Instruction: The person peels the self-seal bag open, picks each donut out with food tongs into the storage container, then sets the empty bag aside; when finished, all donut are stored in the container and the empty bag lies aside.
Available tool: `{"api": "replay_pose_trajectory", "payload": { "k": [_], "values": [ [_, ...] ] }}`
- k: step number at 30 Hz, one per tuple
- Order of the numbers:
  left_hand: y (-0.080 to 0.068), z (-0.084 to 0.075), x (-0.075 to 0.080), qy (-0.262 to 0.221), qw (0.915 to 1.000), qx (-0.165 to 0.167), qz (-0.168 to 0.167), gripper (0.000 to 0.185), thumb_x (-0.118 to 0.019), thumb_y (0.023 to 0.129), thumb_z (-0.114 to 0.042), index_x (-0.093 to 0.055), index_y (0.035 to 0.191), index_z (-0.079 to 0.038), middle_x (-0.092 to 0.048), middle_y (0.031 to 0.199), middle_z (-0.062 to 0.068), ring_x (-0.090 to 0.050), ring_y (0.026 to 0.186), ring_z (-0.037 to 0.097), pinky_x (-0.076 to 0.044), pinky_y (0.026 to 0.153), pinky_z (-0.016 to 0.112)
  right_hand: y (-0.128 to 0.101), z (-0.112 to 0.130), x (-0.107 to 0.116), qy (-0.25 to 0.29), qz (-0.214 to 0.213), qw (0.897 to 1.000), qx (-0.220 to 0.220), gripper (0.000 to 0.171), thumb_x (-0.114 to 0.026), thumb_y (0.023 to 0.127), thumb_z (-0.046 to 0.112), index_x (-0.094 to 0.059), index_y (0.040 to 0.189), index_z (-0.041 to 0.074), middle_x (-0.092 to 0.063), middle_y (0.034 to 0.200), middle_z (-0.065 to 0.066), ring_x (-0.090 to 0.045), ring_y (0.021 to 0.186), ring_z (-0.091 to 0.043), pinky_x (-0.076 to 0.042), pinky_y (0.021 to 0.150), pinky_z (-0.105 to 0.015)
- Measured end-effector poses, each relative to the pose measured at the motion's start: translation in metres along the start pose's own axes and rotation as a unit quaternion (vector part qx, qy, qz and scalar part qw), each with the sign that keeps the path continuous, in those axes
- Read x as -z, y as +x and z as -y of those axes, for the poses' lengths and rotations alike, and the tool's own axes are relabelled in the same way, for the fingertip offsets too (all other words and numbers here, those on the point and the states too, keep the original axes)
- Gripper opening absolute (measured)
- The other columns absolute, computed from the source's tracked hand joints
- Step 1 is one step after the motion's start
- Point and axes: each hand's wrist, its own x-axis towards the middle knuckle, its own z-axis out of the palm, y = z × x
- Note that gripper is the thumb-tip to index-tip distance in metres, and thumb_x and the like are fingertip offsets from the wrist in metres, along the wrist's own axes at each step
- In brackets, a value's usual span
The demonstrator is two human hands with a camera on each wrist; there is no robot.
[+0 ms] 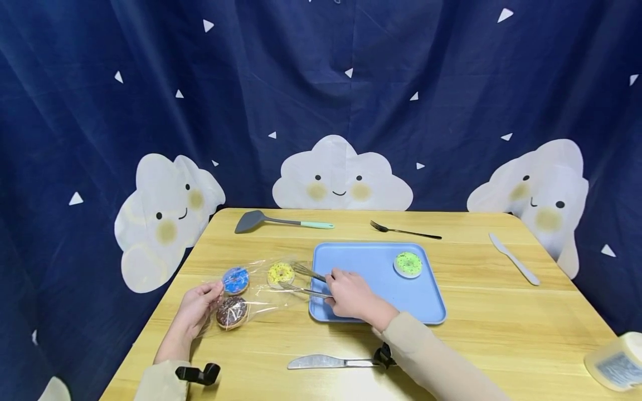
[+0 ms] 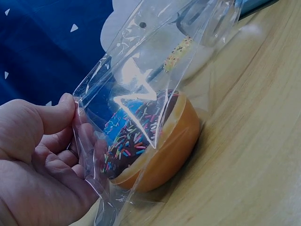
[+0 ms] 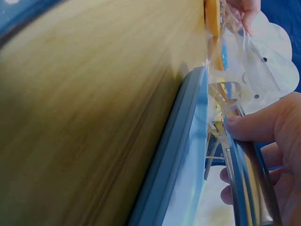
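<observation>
1. Head view: the right hand [image 1: 351, 292] sits just below the middle of the frame, over the left edge of the blue tray [image 1: 371, 312]. It grips a pair of metal tongs [image 1: 306, 281] whose arms run leftward from the fingers.
2. The tongs' long axis lies nearly level across the picture. Their tips reach into the mouth of the clear plastic bag [image 1: 261, 303], and the two arms stand apart on either side of the yellow doughnut [image 1: 280, 273]. Whether they touch it cannot be told.
3. So the yellow doughnut lies straight to the left of the right hand, at the far end of the tongs and just beside the tray's left rim.
4. The left hand [image 1: 195, 312] is in the lower left of the frame. It pinches the bag's edge between thumb and fingers, which the left wrist view shows plainly [image 2: 51, 155].
5. Inside the bag, the blue doughnut [image 1: 236, 279] and the chocolate doughnut [image 1: 232, 312] lie next to the left hand, left of the yellow one.
6. In the right wrist view the thumb [image 3: 256, 127] presses down on a tong arm; the fingers are curled round the tool, not spread.
7. A green doughnut [image 1: 408, 263] already rests in the tray's upper right part, well apart from both hands.
</observation>
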Motion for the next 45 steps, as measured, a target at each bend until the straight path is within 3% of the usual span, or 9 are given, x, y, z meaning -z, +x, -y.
{"api": "replay_pose_trajectory", "payload": {
  "k": [8, 16, 22, 28, 39, 45],
  "values": [
    [0.000, 0.001, 0.000, 0.002, 1.0000, 0.001, 0.002, 0.013, -0.059, 0.093, -0.017, -0.061, 0.093, -0.004, -0.059, 0.076, -0.001, -0.055, 0.069, 0.007, -0.049, 0.066, 0.019, -0.001, -0.003, -0.001, 0.019, -0.020, 0.999, 0.020, 0.040, -0.071, 0.079, 0.023, -0.062, 0.110, -0.001, -0.052, 0.087, -0.002, -0.051, 0.070, -0.014, -0.046, 0.060, -0.026],
    [-0.001, -0.003, 0.001, -0.006, 0.9999, -0.002, -0.010, 0.018, -0.060, 0.091, -0.018, -0.061, 0.100, -0.003, -0.061, 0.080, -0.002, -0.058, 0.072, 0.007, -0.051, 0.073, 0.020, -0.012, -0.010, 0.003, 0.019, -0.052, 0.997, 0.050, 0.043, -0.071, 0.079, 0.020, -0.060, 0.113, -0.004, -0.053, 0.092, -0.004, -0.054, 0.078, -0.017, -0.050, 0.073, -0.032],
    [-0.003, -0.004, 0.003, 0.002, 0.9997, -0.003, -0.023, 0.028, -0.060, 0.091, -0.020, -0.058, 0.111, 0.000, -0.062, 0.081, -0.002, -0.058, 0.075, 0.007, -0.051, 0.075, 0.020, -0.028, -0.021, 0.007, 0.004, -0.088, 0.993, 0.075, 0.046, -0.070, 0.080, 0.021, -0.058, 0.116, -0.006, -0.052, 0.093, -0.005, -0.053, 0.080, -0.017, -0.050, 0.076, -0.032],
    [-0.004, -0.003, 0.004, -0.002, 0.9997, -0.002, -0.025, 0.020, -0.060, 0.092, -0.018, -0.061, 0.105, -0.003, -0.062, 0.081, -0.002, -0.058, 0.073, 0.007, -0.051, 0.074, 0.020, -0.047, -0.033, 0.013, -0.011, -0.134, 0.987, 0.090, 0.049, -0.071, 0.079, 0.018, -0.057, 0.118, -0.007, -0.054, 0.099, -0.009, -0.055, 0.088, -0.022, -0.049, 0.083, -0.035],
    [-0.003, -0.003, 0.004, -0.003, 0.9996, 0.001, -0.028, 0.018, -0.059, 0.092, -0.017, -0.061, 0.103, -0.003, -0.061, 0.079, -0.003, -0.058, 0.072, 0.006, -0.051, 0.072, 0.019, -0.084, -0.057, 0.018, -0.029, -0.167, 0.984, 0.061, 0.050, -0.073, 0.076, 0.018, -0.057, 0.118, -0.005, -0.054, 0.098, -0.008, -0.053, 0.088, -0.023, -0.048, 0.083, -0.036],
    [-0.003, -0.001, 0.003, -0.001, 0.9995, 0.004, -0.031, 0.018, -0.059, 0.093, -0.017, -0.062, 0.103, -0.003, -0.061, 0.079, -0.003, -0.058, 0.071, 0.005, -0.051, 0.071, 0.018, -0.107, -0.075, 0.020, -0.021, -0.196, 0.978, 0.067, 0.051, -0.074, 0.073, 0.015, -0.057, 0.116, -0.006, -0.054, 0.096, -0.010, -0.054, 0.086, -0.025, -0.049, 0.079, -0.040]
  ]
}}
